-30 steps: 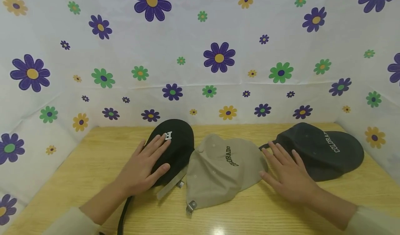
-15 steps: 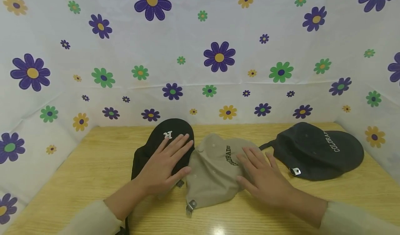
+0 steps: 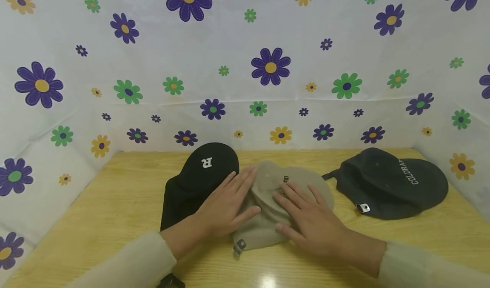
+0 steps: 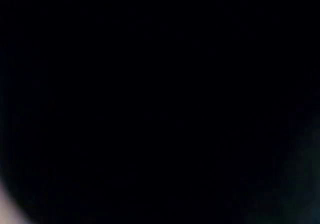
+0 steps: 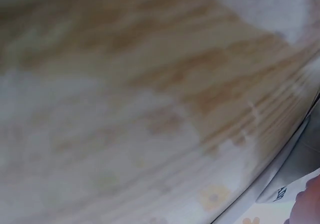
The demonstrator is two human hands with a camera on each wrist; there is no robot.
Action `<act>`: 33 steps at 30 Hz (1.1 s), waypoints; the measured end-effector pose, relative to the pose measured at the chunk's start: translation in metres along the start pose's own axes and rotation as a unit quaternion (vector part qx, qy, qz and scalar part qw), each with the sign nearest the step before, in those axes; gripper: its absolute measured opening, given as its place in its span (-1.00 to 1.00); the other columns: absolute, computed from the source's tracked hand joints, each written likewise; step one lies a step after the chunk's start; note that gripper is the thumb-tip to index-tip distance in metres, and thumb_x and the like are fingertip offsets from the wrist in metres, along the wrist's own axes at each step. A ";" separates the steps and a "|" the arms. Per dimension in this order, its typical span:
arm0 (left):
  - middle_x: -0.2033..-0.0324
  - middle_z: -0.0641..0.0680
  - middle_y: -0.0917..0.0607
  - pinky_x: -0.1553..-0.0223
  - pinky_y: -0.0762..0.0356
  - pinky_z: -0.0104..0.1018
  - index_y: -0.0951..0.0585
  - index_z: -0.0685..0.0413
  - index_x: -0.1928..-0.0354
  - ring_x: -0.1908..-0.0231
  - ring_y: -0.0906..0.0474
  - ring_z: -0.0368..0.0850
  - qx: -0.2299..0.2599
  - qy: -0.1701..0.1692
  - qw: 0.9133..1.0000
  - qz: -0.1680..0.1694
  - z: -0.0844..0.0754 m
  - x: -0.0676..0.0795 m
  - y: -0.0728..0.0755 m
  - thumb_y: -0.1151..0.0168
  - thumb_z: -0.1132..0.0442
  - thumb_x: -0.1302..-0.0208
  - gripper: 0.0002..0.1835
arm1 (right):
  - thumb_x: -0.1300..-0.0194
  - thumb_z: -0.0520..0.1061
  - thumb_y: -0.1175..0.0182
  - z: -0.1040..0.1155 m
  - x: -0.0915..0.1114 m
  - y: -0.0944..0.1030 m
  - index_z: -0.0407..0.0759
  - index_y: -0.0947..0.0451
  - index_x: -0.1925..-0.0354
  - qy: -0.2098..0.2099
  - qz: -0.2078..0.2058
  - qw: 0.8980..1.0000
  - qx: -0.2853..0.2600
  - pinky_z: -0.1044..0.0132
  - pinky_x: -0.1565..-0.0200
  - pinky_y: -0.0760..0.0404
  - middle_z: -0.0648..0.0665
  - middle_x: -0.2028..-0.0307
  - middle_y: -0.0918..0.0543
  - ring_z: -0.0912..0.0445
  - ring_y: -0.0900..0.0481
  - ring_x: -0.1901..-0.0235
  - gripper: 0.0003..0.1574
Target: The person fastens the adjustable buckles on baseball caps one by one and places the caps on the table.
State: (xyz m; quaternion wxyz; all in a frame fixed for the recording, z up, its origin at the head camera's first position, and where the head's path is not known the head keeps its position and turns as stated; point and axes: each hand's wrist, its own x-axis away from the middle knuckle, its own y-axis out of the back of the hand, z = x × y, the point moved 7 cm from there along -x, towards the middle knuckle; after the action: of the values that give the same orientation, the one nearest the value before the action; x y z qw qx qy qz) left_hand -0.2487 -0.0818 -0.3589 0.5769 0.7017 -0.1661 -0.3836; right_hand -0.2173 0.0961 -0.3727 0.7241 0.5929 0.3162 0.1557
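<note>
The beige cloth cap (image 3: 265, 194) lies on the yellowish wooden table (image 3: 122, 203), beneath the left hand (image 3: 225, 208) and right hand (image 3: 317, 225), whose nearly straight fingers grip nothing, as the head view shows but the almost black left wrist view does not.

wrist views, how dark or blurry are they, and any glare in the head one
Left wrist: almost wholly black, only faint smears at lower corners; right wrist: mostly blurred brown and pale streaks; head: white R on the black cap readable, glare on the table at bottom edge.
</note>
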 end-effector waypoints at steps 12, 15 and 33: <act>-0.59 0.04 0.02 -0.52 0.07 0.06 0.08 0.04 -0.60 -0.57 0.12 -0.08 -0.040 0.014 0.998 0.046 0.003 0.010 -0.009 0.20 -0.29 -0.47 -0.14 | -0.43 0.02 -0.10 0.001 0.002 0.002 -0.06 -0.38 -0.40 0.031 0.001 0.999 0.038 -0.14 -0.36 -0.25 -0.10 -0.35 -0.48 -0.05 -0.41 -0.36 -0.37; -0.59 0.03 0.03 -0.51 0.03 0.07 0.06 -0.01 -0.60 -0.57 0.12 -0.05 -0.049 0.037 0.996 0.063 0.007 0.015 -0.010 0.25 -0.32 -0.47 -0.16 | -0.41 -0.06 -0.12 0.000 0.005 0.002 -0.08 -0.37 -0.40 0.036 0.004 0.998 0.046 -0.13 -0.33 -0.30 -0.11 -0.34 -0.49 -0.05 -0.44 -0.34 -0.37; -0.52 0.16 -0.18 -0.49 0.02 0.11 -0.35 -0.03 -0.46 -0.53 -0.04 0.12 -0.069 0.125 0.983 0.118 0.040 0.054 -0.010 0.24 -0.35 -0.46 -0.24 | -0.21 -0.35 -0.11 -0.010 0.016 0.000 -0.01 -0.36 -0.41 0.077 0.041 0.996 -0.019 -0.07 -0.30 -0.35 -0.03 -0.38 -0.45 0.01 -0.37 -0.39 -0.21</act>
State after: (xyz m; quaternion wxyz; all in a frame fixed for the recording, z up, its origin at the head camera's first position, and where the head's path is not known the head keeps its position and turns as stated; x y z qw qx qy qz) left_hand -0.2452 -0.1428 -0.3883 0.6812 0.6782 -0.1476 -0.2329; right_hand -0.2114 0.1135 -0.3777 0.7015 0.5782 0.3432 0.2362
